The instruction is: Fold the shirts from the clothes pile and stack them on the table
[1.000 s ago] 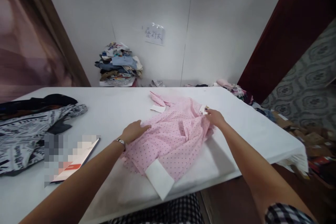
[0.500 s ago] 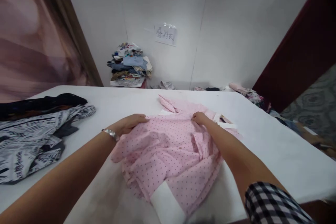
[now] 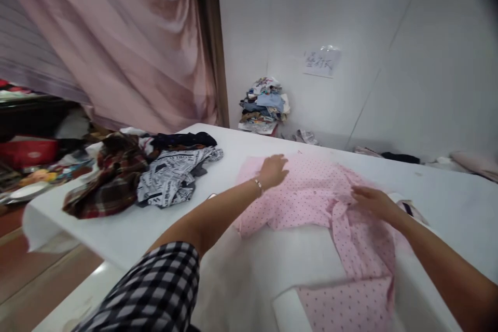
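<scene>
I see 1 pink dotted shirt [image 3: 311, 197] spread on the table [image 3: 163, 228], 2 hands flat on it: left hand [image 3: 272, 171], right hand [image 3: 371, 201], fingers apart.

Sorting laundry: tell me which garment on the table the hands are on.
The pink dotted shirt; both hands lie flat on it. The plaid and newsprint garments lie untouched further left.

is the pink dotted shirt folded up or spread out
Mostly spread out: the pink shirt lies flat on the table under both hands, one part trailing toward the near edge.
</scene>
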### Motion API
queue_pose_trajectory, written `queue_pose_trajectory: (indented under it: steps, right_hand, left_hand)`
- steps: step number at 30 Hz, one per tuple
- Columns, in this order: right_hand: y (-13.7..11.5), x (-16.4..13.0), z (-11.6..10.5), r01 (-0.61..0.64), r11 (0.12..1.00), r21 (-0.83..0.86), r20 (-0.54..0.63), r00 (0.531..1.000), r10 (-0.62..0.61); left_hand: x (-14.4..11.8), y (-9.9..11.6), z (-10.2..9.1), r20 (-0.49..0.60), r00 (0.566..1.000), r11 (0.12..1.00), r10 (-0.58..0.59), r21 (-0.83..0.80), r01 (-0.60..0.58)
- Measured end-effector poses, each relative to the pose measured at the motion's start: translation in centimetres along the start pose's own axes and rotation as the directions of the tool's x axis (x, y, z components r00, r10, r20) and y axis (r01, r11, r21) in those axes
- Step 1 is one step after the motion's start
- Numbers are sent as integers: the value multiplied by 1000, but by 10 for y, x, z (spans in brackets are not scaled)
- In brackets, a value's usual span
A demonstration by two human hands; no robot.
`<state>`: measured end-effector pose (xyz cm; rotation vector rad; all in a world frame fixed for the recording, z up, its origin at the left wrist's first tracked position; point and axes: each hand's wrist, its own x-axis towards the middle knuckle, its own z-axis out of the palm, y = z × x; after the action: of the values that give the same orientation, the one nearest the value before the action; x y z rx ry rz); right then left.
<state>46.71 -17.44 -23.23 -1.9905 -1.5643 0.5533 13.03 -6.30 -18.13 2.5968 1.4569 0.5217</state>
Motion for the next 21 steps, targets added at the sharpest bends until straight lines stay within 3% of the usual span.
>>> queue_pose_trajectory:
  steps: [3, 6, 8, 11, 16, 21]
  right_hand:
    - [29, -61, -2, 37, 998, -47, 46, 998, -35]
    - [46, -128, 9, 67, 996, -59, 41, 997, -64]
    - [44, -170, 20, 74, 995, -68, 39, 997, -72]
    - [26, -216, 35, 60, 994, -87, 118, 992, -49]
    - [11, -242, 49, 206, 964, -167, 130, 974, -186]
    - [26, -222, 62, 256, 941, -220, 65, 967, -248]
  left_hand:
    - [-61, 10, 12, 129, 983, 991, 132, -56, -125]
    - [-113, 16, 23, 254, 929, 962, 269, -111, -249]
    - [-137, 16, 30, 307, 900, 951, 309, -110, -289]
    - [-151, 13, 39, 302, 902, 950, 309, -59, -306]
    - [-151, 17, 48, 221, 930, 953, 293, 7, -302]
    - [-146, 18, 57, 199, 961, 974, 191, 83, -211]
